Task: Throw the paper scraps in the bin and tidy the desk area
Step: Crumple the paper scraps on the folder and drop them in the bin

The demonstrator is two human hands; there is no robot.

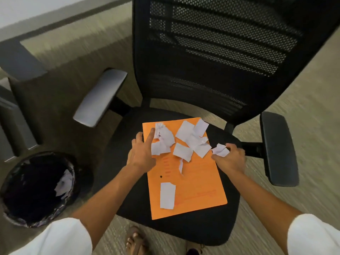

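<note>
An orange folder lies on the seat of a black office chair. Several white paper scraps are scattered over its far half, and one flat scrap lies alone nearer to me. My left hand rests at the folder's left edge, fingers spread, forefinger touching the leftmost scraps. My right hand is at the folder's right edge, fingers closed on a crumpled scrap. A black bin with a dark liner stands on the floor at lower left, with white paper inside.
The chair's mesh back rises behind the folder, with armrests at left and right. Grey furniture stands at the far left beside the bin. My sandalled foot is on the carpet under the seat's front edge.
</note>
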